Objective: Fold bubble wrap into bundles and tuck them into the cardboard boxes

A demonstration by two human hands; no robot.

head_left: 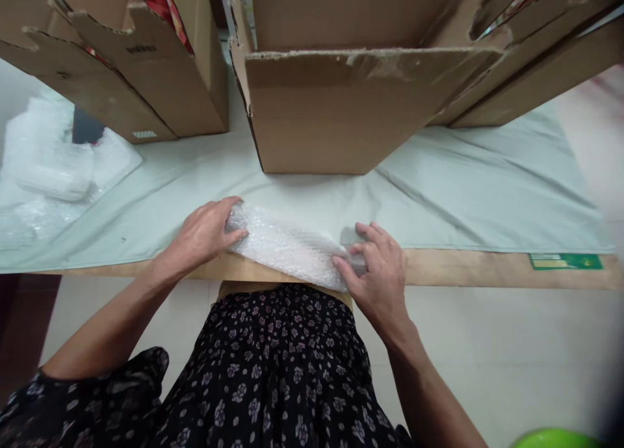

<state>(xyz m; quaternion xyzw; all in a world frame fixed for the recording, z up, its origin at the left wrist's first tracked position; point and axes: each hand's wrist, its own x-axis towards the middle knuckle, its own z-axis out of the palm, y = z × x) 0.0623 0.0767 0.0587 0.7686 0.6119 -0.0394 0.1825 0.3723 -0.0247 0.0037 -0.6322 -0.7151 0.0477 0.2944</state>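
A long bundle wrapped in bubble wrap (287, 246) lies across the near edge of the table, tilted slightly down to the right. My left hand (202, 235) grips its left end with the fingers curled over the top. My right hand (377, 266) presses on its right end, fingers bent around the wrap. What is inside the wrap is hidden.
A pale green cloth (487, 194) covers the wooden table. An open cardboard box (341, 110) stands right behind the bundle, with more boxes (146, 64) at back left and flattened cardboard (536, 64) at back right. Loose bubble wrap (49, 168) lies at far left. A green label (565, 261) sits on the table edge.
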